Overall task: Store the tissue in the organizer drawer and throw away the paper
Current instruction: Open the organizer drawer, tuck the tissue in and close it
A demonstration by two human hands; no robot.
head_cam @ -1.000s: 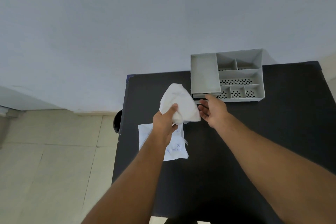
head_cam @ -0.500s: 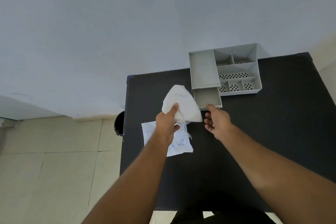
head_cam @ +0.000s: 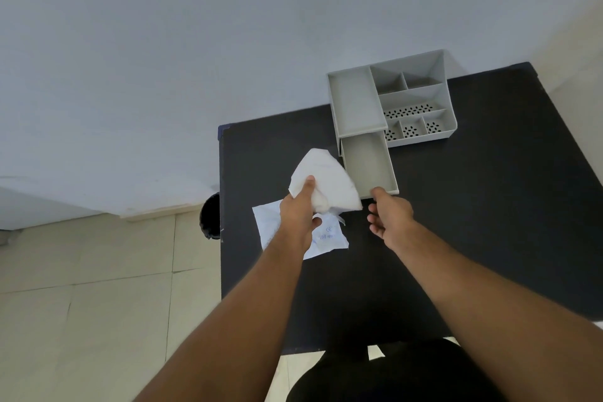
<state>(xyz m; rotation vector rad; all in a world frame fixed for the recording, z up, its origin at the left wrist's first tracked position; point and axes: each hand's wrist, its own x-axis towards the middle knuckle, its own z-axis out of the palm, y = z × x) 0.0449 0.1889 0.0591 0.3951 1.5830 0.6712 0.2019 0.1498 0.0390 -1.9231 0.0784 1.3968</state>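
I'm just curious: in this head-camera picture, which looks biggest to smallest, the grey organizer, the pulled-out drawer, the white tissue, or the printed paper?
1. grey organizer
2-4. printed paper, partly hidden; white tissue, held nearer the camera; drawer: too alike to rank.

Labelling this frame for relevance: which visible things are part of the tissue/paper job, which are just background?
Job:
tissue in left hand
open drawer at right hand
organizer
printed paper on table
dark bin beside table, likely

Background:
wall
floor tiles
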